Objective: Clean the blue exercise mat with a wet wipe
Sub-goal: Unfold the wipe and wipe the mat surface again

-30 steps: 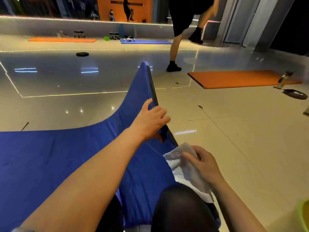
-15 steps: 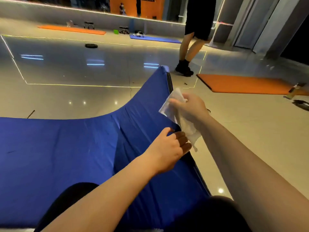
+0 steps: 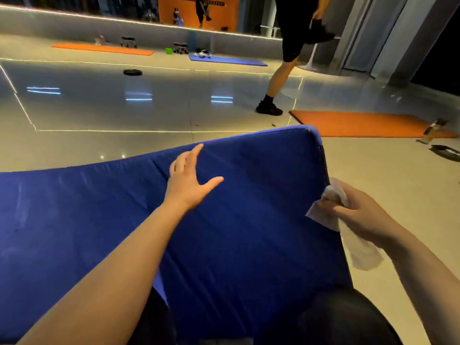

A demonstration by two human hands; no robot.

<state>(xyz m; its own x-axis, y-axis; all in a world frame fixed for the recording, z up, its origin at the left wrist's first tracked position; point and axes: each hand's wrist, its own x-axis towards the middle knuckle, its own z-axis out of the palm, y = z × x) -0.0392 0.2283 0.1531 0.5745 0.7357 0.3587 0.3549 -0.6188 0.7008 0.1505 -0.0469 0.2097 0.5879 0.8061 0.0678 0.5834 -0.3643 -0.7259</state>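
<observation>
The blue exercise mat (image 3: 249, 220) fills the lower middle of the head view, its right end raised off the floor over my knees. My left hand (image 3: 189, 179) is spread above the mat's upper part, fingers straight, holding nothing. At the mat's dark right edge, my right hand (image 3: 358, 215) grips a crumpled white wet wipe (image 3: 358, 250). The wipe's upper part touches that edge and its loose end hangs down below my fist.
A person in black stands on one leg (image 3: 278, 78) beyond the mat. An orange mat (image 3: 361, 124) lies on the glossy floor at right, with a bottle (image 3: 433, 130) and a dark object (image 3: 445, 151) near it. Farther back lie a black disc (image 3: 132, 72), another orange mat and a blue mat.
My left hand has let go of the mat's right edge and spread open over its top. My right hand with the wipe has slid back down the edge toward me.
</observation>
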